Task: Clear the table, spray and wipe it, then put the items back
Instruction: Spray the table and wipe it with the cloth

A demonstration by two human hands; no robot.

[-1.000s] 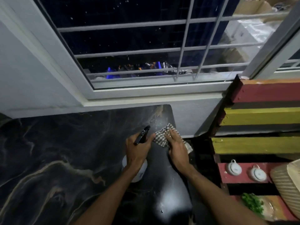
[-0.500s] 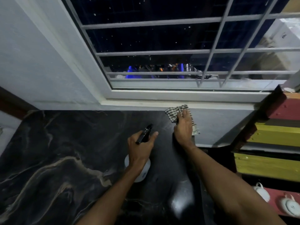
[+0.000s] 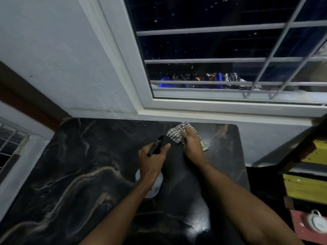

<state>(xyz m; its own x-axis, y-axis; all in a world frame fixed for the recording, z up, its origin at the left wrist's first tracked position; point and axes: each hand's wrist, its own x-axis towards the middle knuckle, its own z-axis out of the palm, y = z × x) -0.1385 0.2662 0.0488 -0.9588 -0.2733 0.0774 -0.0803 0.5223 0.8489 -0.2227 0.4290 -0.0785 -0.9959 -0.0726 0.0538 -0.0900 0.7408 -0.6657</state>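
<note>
A black marble table [image 3: 74, 174] with pale veins fills the lower frame. My left hand [image 3: 152, 161] grips a white spray bottle [image 3: 155, 186] by its black nozzle head, held upright over the table's middle. My right hand [image 3: 192, 144] lies flat with straight fingers on a checked cloth [image 3: 174, 134], pressing it to the table near the far edge, under the window sill. The cloth's right end sticks out beyond my palm.
A white wall and barred window [image 3: 230, 68] rise right behind the table. On the right stands a red and yellow slatted shelf [image 3: 304, 188] with a white teapot [image 3: 316, 222]. A second small window [image 3: 10, 147] sits at the left.
My right hand has slid the cloth leftward along the table's far edge. The left hand has kept the bottle in about the same place. The view has swung left.
</note>
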